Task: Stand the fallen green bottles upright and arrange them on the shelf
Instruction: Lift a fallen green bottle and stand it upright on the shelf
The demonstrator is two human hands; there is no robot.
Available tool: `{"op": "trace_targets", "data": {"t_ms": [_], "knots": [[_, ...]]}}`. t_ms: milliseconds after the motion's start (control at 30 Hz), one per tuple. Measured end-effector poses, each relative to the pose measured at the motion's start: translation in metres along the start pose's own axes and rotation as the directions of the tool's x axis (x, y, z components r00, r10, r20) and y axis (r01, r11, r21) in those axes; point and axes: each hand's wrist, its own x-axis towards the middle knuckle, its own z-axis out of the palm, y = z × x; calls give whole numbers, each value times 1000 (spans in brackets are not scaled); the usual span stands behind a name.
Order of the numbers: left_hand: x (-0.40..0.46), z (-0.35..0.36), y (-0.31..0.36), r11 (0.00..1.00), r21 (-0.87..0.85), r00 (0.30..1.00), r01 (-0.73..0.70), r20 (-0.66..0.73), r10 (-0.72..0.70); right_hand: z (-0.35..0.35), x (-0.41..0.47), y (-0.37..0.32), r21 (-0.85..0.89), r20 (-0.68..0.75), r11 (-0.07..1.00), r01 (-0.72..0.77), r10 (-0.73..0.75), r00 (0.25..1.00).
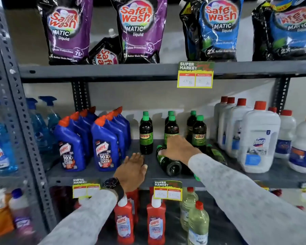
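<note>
Several dark green-capped bottles stand upright on the middle shelf [99, 175], among them one at the left [146, 137] and one at the right [199, 133]. A fallen green bottle [168, 162] lies on its side, base toward me. My right hand [179, 149] rests over it and grips its upper part. Another fallen bottle [216, 153] lies behind my right forearm, partly hidden. My left hand [132, 169] hovers flat over the shelf to the left of the lying bottle, fingers apart, holding nothing.
Blue Harpic bottles [105, 144] stand left of the green ones, white red-capped jugs [258, 138] to the right. Detergent pouches [140, 29] fill the shelf above. Red Harpic bottles [155, 221] and pale bottles sit below. A grey upright post [21, 121] is at left.
</note>
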Motion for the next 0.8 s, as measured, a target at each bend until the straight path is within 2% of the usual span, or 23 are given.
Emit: {"op": "trace_targets", "data": {"t_ms": [200,267,400,500,633,700,800], "knots": [[-1,16,-11,997,56,998,58,35,-60,26,23,-17,-99,203,989,-114,132,970],[-1,19,-12,994,87,997,65,29,-68,32,24,-19,-127,209,985,-121,146,967],[0,22,-15,996,53,996,75,33,-77,31,24,-17,-40,175,984,-175,179,968],[-1,23,-15,997,31,998,65,16,-66,15,23,-20,90,160,978,-186,170,972],[-1,25,-15,997,5,997,74,9,-74,-8,19,-27,360,28,922,-143,143,989],[0,25,-15,997,-3,997,76,8,-76,-5,15,-29,536,-66,842,-66,120,991],[-2,24,-15,998,11,998,65,-3,-65,16,4,-31,763,-177,640,87,78,981]]}}
